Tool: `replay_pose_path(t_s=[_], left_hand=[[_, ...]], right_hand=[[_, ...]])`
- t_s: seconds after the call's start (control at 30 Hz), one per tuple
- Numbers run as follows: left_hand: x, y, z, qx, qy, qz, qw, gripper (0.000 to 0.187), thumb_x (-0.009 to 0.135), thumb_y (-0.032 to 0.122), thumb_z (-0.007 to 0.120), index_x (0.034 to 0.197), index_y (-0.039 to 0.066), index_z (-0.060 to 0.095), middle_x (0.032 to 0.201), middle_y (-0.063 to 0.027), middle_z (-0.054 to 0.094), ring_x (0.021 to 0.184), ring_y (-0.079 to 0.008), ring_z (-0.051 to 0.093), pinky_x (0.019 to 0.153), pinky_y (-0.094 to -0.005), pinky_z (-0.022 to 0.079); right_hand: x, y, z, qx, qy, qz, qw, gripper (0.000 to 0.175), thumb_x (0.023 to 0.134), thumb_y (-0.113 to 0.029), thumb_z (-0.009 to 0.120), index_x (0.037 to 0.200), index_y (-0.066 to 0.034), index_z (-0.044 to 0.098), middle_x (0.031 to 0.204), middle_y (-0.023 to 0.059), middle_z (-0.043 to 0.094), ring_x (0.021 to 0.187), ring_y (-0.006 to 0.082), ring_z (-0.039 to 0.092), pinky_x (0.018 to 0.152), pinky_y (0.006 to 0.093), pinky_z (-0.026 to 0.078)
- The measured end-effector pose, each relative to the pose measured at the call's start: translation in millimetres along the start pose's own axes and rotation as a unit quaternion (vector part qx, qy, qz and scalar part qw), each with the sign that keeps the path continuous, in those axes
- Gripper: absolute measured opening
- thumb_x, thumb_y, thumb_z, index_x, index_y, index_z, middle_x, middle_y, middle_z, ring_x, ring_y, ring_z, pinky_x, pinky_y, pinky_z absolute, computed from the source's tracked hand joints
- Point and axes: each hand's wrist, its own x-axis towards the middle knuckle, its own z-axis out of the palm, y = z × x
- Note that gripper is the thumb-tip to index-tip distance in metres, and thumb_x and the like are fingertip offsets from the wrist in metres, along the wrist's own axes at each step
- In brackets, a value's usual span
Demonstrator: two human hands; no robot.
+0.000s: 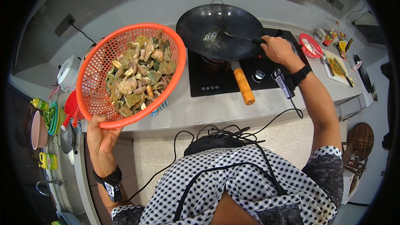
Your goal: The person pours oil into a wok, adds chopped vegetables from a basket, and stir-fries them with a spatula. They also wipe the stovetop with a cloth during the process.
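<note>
My left hand (102, 137) grips the near rim of an orange perforated plastic colander (90, 81), which is tilted and raised left of the stove. Inside it lies a heap of mushrooms (140, 75), brownish and greenish. My right hand (279, 50) holds the black handle of a metal cooking spatula (240, 37). The spatula's blade reaches into a black wok (193, 28) on the left burner, near a shiny patch that looks like oil. The wok's turned wooden handle (244, 86) points toward me.
The black glass cooktop (212, 84) has control knobs at its front. At the right are a red basin (310, 46) and a cutting board (329, 56) bearing chopped food and knives. A red ladle (71, 106) and stacked basins stand left. Cables (231, 134) hang before my waist.
</note>
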Motion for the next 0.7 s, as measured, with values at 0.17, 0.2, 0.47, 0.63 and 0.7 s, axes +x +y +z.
replay_pose_path(t_s=[0.17,0.2,0.47,0.63,0.7], left_hand=[[0.0,-2.6,-0.7,0.005,0.017,0.011,1.0,0.056,0.072,-0.005,0.045,0.126,0.001,0.036,0.125,-0.0181,0.046,0.116,-0.038,0.046,0.096,-0.0611,0.037],[-0.5,-2.7,-1.0,0.004,0.001,0.008,1.0,0.056,0.072,-0.005,0.045,0.127,0.001,0.036,0.125,-0.018,0.047,0.116,-0.0378,0.046,0.096,-0.0611,0.037],[6.8,0.8,-18.8,0.019,0.017,0.03,0.999,0.056,0.071,-0.004,0.046,0.126,0.002,0.037,0.125,-0.0168,0.047,0.115,-0.0369,0.047,0.097,-0.0601,0.038],[7.3,4.6,-23.3,0.024,-0.003,0.031,0.999,0.054,0.072,-0.003,0.046,0.125,0.001,0.038,0.124,-0.0173,0.047,0.115,-0.037,0.047,0.097,-0.0593,0.038],[9.1,4.3,-21.9,0.028,0.021,0.032,0.999,0.053,0.072,-0.003,0.046,0.124,0.0,0.038,0.123,-0.0173,0.048,0.113,-0.0367,0.048,0.097,-0.0591,0.038]], right_hand=[[-22.7,21.3,-44.1,-0.064,-0.016,-0.042,0.997,0.032,0.084,-0.023,0.054,0.112,-0.0087,0.06,0.095,0.018,0.065,0.092,0.0347,0.061,0.082,0.0419,0.048],[-23.4,20.7,-49.8,-0.069,-0.031,-0.052,0.996,0.032,0.084,-0.023,0.055,0.113,-0.0093,0.06,0.095,0.0171,0.065,0.092,0.034,0.061,0.082,0.0414,0.048],[2.1,-24.3,-6.8,-0.087,-0.02,-0.089,0.992,0.032,0.084,-0.021,0.057,0.116,-0.0134,0.059,0.098,0.0139,0.065,0.091,0.0297,0.062,0.079,0.0392,0.05],[6.8,-30.0,1.2,-0.138,0.057,-0.133,0.98,0.032,0.083,-0.019,0.057,0.115,-0.0143,0.058,0.088,0.0117,0.062,0.081,0.0269,0.064,0.072,0.0397,0.051],[2.7,-20.4,-16.5,-0.142,0.035,-0.14,0.979,0.032,0.083,-0.02,0.058,0.115,-0.0151,0.058,0.09,0.0123,0.062,0.083,0.0279,0.063,0.073,0.0398,0.05]])
